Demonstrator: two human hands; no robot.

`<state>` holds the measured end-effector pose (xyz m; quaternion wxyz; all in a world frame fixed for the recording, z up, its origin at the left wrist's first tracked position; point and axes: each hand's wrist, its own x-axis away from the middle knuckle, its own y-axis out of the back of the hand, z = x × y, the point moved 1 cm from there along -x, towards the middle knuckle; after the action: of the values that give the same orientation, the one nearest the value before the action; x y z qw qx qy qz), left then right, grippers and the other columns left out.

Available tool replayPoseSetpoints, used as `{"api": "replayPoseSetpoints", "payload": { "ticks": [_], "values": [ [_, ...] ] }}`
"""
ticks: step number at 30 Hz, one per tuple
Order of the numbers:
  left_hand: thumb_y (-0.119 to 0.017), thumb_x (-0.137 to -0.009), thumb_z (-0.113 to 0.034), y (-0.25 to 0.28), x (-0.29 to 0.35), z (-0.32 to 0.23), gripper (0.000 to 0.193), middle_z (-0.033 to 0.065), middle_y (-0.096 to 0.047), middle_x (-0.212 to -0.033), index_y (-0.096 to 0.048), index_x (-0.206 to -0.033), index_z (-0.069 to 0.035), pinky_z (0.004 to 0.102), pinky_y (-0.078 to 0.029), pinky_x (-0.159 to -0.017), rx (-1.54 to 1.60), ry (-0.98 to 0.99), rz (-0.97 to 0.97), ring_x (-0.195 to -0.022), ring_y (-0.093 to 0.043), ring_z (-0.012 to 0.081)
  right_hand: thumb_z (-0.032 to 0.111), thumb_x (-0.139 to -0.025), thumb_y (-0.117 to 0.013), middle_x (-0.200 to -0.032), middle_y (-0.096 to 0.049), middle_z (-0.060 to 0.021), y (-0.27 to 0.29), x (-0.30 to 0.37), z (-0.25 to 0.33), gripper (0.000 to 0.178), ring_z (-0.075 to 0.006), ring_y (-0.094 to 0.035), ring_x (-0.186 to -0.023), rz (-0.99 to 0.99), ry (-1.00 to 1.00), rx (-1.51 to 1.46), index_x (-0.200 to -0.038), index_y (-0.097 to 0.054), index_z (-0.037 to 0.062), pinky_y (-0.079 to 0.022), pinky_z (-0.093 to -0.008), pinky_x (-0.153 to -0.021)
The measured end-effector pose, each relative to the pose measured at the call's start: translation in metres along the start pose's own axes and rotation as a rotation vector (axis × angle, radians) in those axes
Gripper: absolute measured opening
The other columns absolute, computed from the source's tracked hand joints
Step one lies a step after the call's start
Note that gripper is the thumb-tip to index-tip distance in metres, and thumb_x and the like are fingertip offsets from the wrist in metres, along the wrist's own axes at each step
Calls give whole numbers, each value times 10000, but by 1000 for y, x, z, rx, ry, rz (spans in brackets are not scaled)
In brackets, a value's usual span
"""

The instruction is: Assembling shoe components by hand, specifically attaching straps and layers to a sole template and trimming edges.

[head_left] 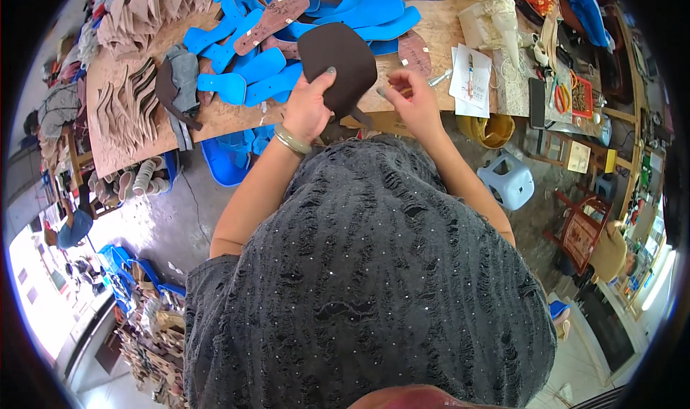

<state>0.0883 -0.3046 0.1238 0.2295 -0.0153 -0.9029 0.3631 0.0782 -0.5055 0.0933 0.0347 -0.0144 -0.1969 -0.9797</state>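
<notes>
A dark brown, rounded shoe-upper piece point(338, 58), with a narrow strap end at its lower right, is held up at the table's near edge. My left hand point(307, 111) grips its lower left side, thumb on top and fingers underneath. To the right of the piece, my right hand point(417, 107) is raised with fingers curled and thumb close to the forefinger. Anything pinched there is too small to make out. Behind the piece lie several blue insoles point(370, 14) and a reddish-brown sole-shaped template point(277, 19) with written marks.
Stacked beige pieces point(126, 111) and a grey cloth bundle point(183, 78) lie at the left of the table point(183, 139). To the right are white paper point(463, 100), a black phone point(536, 101) and scissors point(560, 96). Below stand a yellow bucket point(471, 130) and light-blue stool point(507, 179).
</notes>
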Motion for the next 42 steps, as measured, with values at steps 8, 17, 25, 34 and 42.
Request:
{"api": "replayPoseSetpoints", "payload": {
  "ticks": [8,17,25,34,42],
  "values": [
    [-453,-943,-86,-32,28,27,413,63,-529,-1196,-362,-1343,-40,274,-416,-942,-529,-194,25,-1088,-491,127,252,-716,-781,-796,-555,-11,-12,-22,75,396,-90,-506,-720,233,70,-62,-938,-547,20,-448,-237,-640],
    [-488,-960,-212,-17,48,14,220,-3,-589,-912,-553,-1025,-13,225,-448,-768,-494,-382,-214,-852,-524,60,184,-754,-752,-802,-549,-10,-38,-30,64,314,-84,-509,-717,305,60,-452,-940,-568,11,-456,-228,-647],
    [-537,-939,-170,33,54,-17,116,39,-607,-921,-542,-951,-55,257,-501,-737,-21,-177,-294,-848,-584,107,281,-784,-685,-956,-622,-133,-77,-31,80,356,-284,-620,-801,428,224,53,-1035,-619,38,-490,-368,-719],
    [-483,-936,-151,81,42,-92,208,89,-620,-1043,-569,-1075,-22,325,-523,-816,143,-51,-85,-936,-615,170,210,-827,-650,-1034,-665,-112,-133,-65,112,392,-168,-635,-885,533,4,-329,-1178,-590,46,-492,-281,-753],
    [-518,-917,-154,117,7,-133,195,75,-623,-995,-588,-1041,-21,320,-525,-797,150,108,-30,-875,-614,161,271,-769,-736,-1283,-509,-108,-171,-91,140,732,-176,-515,-1120,477,76,-179,-1371,-391,38,-414,-303,-953]
  ]
}}
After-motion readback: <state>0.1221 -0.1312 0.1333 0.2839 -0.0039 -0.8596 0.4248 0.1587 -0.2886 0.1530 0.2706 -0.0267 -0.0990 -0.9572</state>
